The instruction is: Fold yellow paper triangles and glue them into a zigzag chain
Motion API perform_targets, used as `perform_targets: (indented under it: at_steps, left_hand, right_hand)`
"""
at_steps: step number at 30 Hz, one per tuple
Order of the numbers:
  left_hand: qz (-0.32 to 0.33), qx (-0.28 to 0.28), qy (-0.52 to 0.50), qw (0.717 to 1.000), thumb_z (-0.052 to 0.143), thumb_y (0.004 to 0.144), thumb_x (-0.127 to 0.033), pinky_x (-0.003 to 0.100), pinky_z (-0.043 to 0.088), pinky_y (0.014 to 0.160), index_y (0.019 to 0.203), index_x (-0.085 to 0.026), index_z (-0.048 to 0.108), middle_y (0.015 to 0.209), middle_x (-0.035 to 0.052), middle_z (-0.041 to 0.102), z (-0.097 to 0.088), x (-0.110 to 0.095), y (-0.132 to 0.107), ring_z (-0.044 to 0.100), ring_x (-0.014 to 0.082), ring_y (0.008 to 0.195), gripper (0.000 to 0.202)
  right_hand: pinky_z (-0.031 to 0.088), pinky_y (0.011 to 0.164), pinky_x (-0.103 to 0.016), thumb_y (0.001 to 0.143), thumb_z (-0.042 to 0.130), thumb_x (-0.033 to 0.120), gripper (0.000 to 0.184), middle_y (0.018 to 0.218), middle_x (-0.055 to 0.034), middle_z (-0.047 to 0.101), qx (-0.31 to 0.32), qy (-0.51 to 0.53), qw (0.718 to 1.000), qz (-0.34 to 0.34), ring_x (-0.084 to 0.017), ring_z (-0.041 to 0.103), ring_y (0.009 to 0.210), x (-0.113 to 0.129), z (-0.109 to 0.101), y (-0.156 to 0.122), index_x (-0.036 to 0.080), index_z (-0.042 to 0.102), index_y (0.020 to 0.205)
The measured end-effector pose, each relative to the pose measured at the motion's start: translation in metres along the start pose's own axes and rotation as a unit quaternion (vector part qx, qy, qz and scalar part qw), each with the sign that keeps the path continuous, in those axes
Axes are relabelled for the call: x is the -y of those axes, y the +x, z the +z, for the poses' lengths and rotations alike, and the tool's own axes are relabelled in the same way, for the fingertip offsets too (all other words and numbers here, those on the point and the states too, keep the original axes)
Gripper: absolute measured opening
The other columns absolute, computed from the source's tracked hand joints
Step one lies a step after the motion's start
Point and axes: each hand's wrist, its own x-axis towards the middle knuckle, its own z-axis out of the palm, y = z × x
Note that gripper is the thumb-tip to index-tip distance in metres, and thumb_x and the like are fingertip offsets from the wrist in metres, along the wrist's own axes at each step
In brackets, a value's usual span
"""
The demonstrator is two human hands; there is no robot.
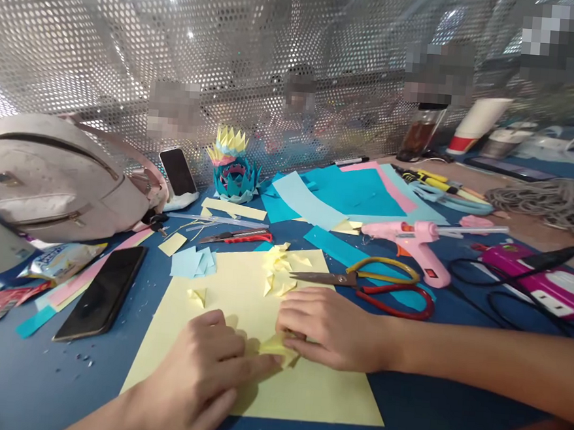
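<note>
Red-and-yellow-handled metal scissors [351, 281] lie near your right hand [335, 328], which pinches folded yellow paper [270, 346]; your left hand [210, 361] touches it, grip unclear. Perforated silvery sheeting [106, 52] backs the blue tabletop [24, 386].

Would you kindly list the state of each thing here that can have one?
Held yellow paper piece, folded
Yellow sheet, flat
Paper model, assembled, upright
Scissors, blades apparently closed
Red cutter, lying down
Pink glue gun, lying down, stick protruding
Black smartphone, flat, screen dark
Propped smartphone, screen dark
Purple power strip, on or off unclear
</note>
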Motion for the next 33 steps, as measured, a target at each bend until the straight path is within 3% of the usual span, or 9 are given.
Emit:
perform_targets:
  at_steps: [6, 12, 17, 22, 27, 33]
  left_hand:
    - [-0.012, 0.045, 0.056, 0.997, 0.036, 0.100, -0.017, 0.033, 0.022, 0.059, 0.124, -0.021, 0.059, 0.074, 0.0007, 0.058, 0.003, -0.003, 0.003, 0.046, 0.0195, 0.060, 0.033]
    - [0.002, 0.037, 0.086, 0.996, 0.035, 0.103, -0.018, 0.034, 0.026, 0.060, 0.125, -0.017, 0.059, 0.078, 0.0025, 0.059, 0.003, -0.004, 0.003, 0.048, 0.0196, 0.063, 0.032]
    - [-0.005, 0.016, 0.094, 0.995, 0.036, 0.103, -0.020, 0.035, 0.033, 0.062, 0.124, -0.017, 0.061, 0.086, 0.0075, 0.062, 0.001, -0.007, 0.003, 0.051, 0.0214, 0.068, 0.032]
    - [0.001, 0.011, 0.088, 0.996, 0.040, 0.102, -0.017, 0.041, 0.047, 0.071, 0.125, -0.015, 0.061, 0.110, 0.0140, 0.065, 0.002, -0.005, 0.003, 0.059, 0.0258, 0.086, 0.032]
    - [0.003, -0.003, 0.095, 0.995, 0.038, 0.104, -0.019, 0.040, 0.053, 0.073, 0.121, -0.013, 0.064, 0.110, 0.0148, 0.067, 0.000, -0.006, 0.007, 0.063, 0.0248, 0.091, 0.032]
    - [0.031, 0.019, 0.102, 0.994, 0.036, 0.104, -0.017, 0.041, 0.056, 0.088, 0.122, -0.010, 0.065, 0.123, 0.0150, 0.070, -0.004, -0.008, 0.013, 0.064, 0.0263, 0.110, 0.035]
  right_hand:
    - [0.031, 0.062, -0.028, 0.095, 0.047, 0.021, 0.021, 0.070, 0.0008, 0.050, -0.030, -0.005, 0.998, 0.052, -0.015, 0.041, 0.066, 0.003, 0.001, 0.001, 0.020, 0.046, 0.074]
    - [0.028, 0.060, -0.027, 0.091, 0.051, 0.018, 0.024, 0.065, 0.0019, 0.049, -0.060, 0.004, 0.995, 0.076, -0.014, 0.040, 0.065, 0.002, -0.002, -0.002, 0.019, 0.045, 0.068]
    - [0.031, 0.062, -0.026, 0.085, 0.062, 0.018, 0.014, 0.070, 0.0031, 0.054, -0.073, 0.004, 0.993, 0.088, -0.013, 0.045, 0.068, 0.001, -0.005, -0.004, 0.018, 0.053, 0.074]
    - [0.035, 0.066, -0.025, 0.086, 0.064, 0.016, 0.009, 0.074, 0.0036, 0.060, -0.099, 0.035, 0.991, 0.083, -0.012, 0.050, 0.072, -0.001, -0.004, -0.005, 0.018, 0.058, 0.081]
    - [0.038, 0.066, -0.025, 0.092, 0.061, 0.016, 0.006, 0.077, 0.0015, 0.065, -0.106, 0.073, 0.987, 0.092, -0.013, 0.056, 0.075, 0.000, -0.004, -0.005, 0.019, 0.064, 0.087]
    - [0.041, 0.066, -0.025, 0.094, 0.067, 0.025, 0.006, 0.077, 0.0000, 0.068, -0.111, 0.076, 0.983, 0.125, -0.015, 0.059, 0.076, -0.002, -0.003, -0.005, 0.018, 0.068, 0.094]
